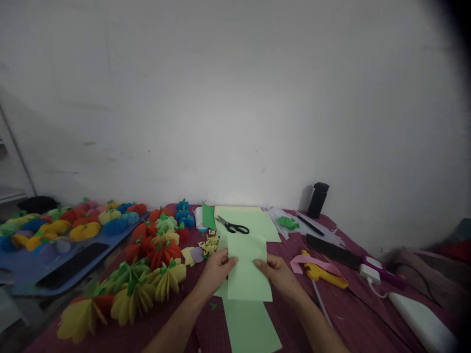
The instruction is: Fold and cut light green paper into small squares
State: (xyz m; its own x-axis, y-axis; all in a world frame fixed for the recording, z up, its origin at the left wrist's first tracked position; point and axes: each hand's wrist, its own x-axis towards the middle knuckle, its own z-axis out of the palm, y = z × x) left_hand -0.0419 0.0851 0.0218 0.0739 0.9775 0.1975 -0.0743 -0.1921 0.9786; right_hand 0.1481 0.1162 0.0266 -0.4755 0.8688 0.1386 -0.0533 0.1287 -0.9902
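Pale green rectangular paper is held over the middle of the maroon-covered worktop, pinched along opposite side edges by the left hand and the right hand. The hands stand apart, one to each side, probably so that the thin sheet stays flat and square. Another pale green paper piece lies below it, nearer the person. Black-handled scissors rest just beyond, on a large pale green sheet, a spot that leaves both hands free yet seems easily reached. Fluted pumpkin-shaped ornaments crowd the left and a yellow plastic glue gun lies right, seemingly giving the paper the centre.
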